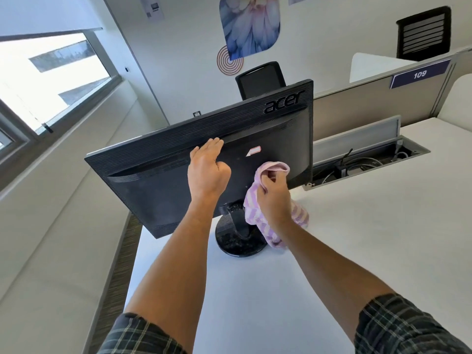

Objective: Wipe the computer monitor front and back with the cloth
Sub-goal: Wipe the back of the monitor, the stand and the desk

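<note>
Two plaid sleeves nearest, bare forearms reaching over a white tabletop [357,238] with open room right and near. One round black stand base [238,245] near the tabletop's left edge. Right hand [274,198] gripping one pink-and-white striped cloth [258,218], bunched against the black plastic monitor back [158,185]. Left hand [207,169] flat on that back, fingers straight. Farther right, one open cable tray [367,159]. Beyond, one grey partition [370,106], two black chairs.
</note>
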